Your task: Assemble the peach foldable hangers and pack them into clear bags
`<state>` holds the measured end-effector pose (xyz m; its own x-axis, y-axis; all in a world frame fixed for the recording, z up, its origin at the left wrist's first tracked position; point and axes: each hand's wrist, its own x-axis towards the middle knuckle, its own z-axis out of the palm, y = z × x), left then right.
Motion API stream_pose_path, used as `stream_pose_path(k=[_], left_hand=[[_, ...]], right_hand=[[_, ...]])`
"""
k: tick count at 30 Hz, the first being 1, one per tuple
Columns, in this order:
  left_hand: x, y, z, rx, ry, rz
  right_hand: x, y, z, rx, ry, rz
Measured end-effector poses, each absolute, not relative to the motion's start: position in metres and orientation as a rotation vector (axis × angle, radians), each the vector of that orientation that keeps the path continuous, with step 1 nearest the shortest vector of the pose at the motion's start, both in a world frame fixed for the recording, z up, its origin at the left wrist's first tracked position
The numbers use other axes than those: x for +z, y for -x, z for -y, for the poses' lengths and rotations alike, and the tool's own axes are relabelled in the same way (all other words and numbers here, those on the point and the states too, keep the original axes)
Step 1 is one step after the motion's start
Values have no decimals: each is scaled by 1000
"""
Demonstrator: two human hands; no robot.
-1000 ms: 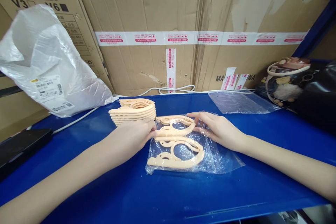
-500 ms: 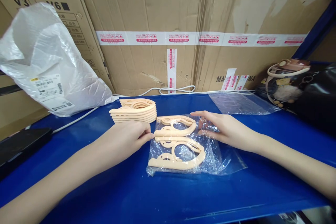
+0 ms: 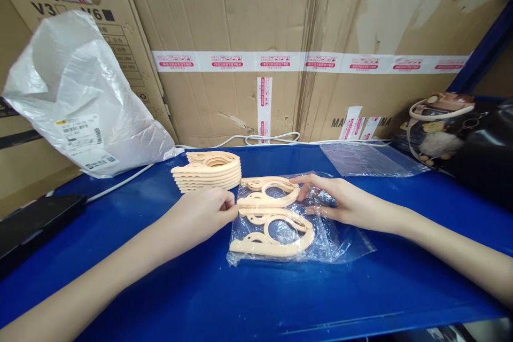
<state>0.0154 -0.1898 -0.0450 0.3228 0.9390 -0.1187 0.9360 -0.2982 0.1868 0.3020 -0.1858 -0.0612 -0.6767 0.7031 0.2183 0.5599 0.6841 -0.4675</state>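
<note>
A clear plastic bag lies flat with beige folding hangers in it, an upper one and a lower one side by side. My left hand is closed at the bag's left edge, thumb and fingers pinched at the end of the upper hanger. On the right, my right hand rests with fingers apart on the bag, its fingertips near the curved end of the upper hanger. A stack of several beige folding hangers stands just behind my left hand.
A white padded mailer leans at the left, above a black device. Cardboard boxes wall off the back, with a white cable along their foot. A flat clear bag and a dark bag lie at right.
My right hand has moved slightly left, its fingertips closer to the upper hanger's curved end. My left hand keeps its place at the bag's edge. The view has shifted a little.
</note>
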Motion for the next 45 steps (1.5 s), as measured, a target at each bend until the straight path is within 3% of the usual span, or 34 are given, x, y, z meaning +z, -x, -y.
stream_pose_path(k=[4, 12, 21, 28, 32, 40, 45], left_hand=[[-32, -11, 192, -10, -2341, -1693], [17, 30, 161, 394, -2693, -1580], [10, 69, 102, 38, -2550, -1516], [20, 62, 117, 229, -2525, -1600], [14, 27, 147, 602, -2622, -1443], [-29, -45, 200, 826, -2952, -956], [-46, -44, 199, 786, -3061, -1022]], right_hand=[[-53, -307, 188, 484, 1038, 2525], [-51, -321, 180, 315, 1093, 2517], [-47, -328, 180, 49, 1173, 2381], [-40, -328, 183, 5, 1125, 2305], [-39, -315, 188, 261, 1102, 2135], [-43, -293, 205, 1295, 1037, 1803], [-44, -291, 207, 1431, 941, 1752]])
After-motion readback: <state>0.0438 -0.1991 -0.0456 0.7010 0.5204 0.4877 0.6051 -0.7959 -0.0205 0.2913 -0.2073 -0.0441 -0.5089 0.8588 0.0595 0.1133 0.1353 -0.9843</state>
